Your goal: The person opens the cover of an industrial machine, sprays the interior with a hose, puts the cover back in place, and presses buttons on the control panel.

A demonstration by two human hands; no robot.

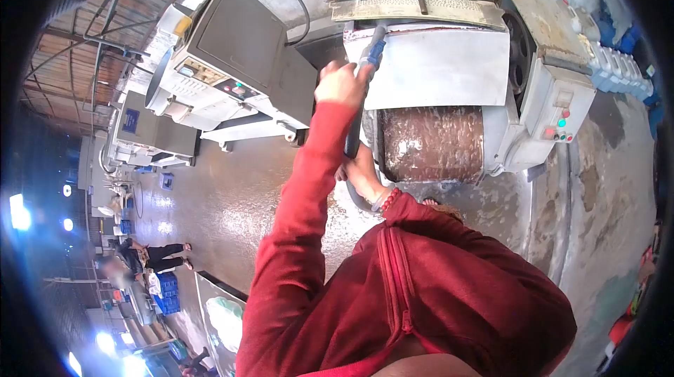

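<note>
Both the left hand (pixel 340 83) and the right hand (pixel 363 175) have a closed grip on the dark tubular hose (pixel 354 128) with a blue fitting (pixel 375 53), by the left edge of the white-panelled metal machine (pixel 442 68).

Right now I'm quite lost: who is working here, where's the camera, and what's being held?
There is no robot, just a person in a red top. The single picture comes from a camera on their head, looking forward and down. Their left hand grips a hose near its blue-wrapped end; their right hand, with a red bead bracelet at the wrist, holds it lower down. Ahead stands a big white machine with a brown, wet-looking surface below its panel. The floor looks wet too.
</note>
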